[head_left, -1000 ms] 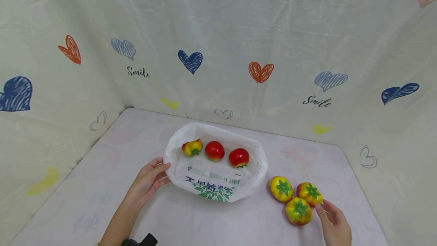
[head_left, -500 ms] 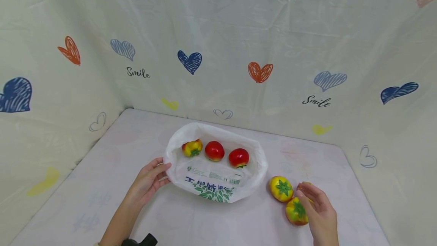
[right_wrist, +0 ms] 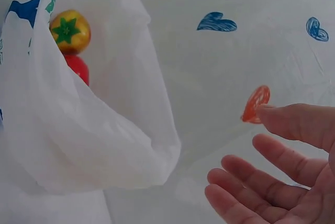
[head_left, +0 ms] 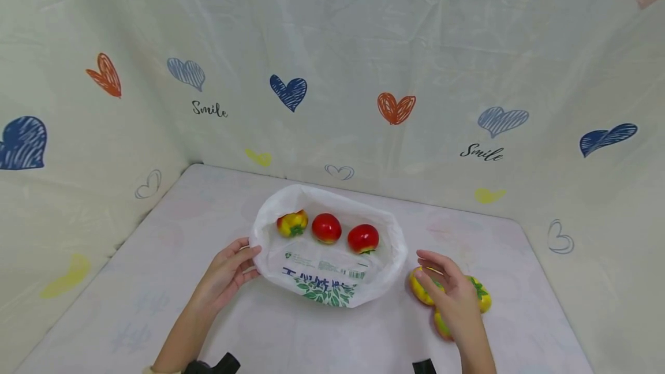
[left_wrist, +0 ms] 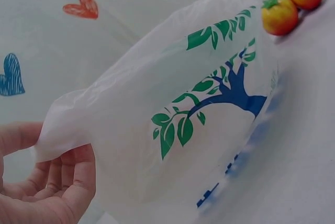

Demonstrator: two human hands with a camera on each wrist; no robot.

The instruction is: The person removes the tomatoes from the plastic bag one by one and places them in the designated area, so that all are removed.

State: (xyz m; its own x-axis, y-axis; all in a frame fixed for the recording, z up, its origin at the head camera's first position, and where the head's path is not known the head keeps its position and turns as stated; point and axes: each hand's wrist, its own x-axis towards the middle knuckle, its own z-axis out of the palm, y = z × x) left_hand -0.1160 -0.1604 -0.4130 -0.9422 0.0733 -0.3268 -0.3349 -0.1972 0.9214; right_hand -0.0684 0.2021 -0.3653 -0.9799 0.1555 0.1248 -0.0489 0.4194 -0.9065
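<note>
A white plastic bag (head_left: 306, 276) with green leaf print lies with its mouth wide. Inside are two red tomatoes (head_left: 326, 228) and a yellow-red one (head_left: 292, 224). At the bag's left rim, my left hand (head_left: 228, 276) pinches the plastic between thumb and fingers; the left wrist view shows this grip too. My right hand (head_left: 449, 290) hovers over a cluster of yellow-red tomatoes (head_left: 480, 295) to the right of the bag, partly hiding them. In the right wrist view that hand (right_wrist: 277, 182) has spread, relaxed fingers and holds nothing.
A pale table (head_left: 322, 339) carries everything. Behind and beside it hangs a white curtain (head_left: 343, 62) printed with hearts and "Smile". Black wrist-camera parts (head_left: 215, 365) show at the bottom edge.
My right hand has moved left and away from me, from beside the rightmost tomato to above the one nearest the bag. The left hand and bag have stayed put.
</note>
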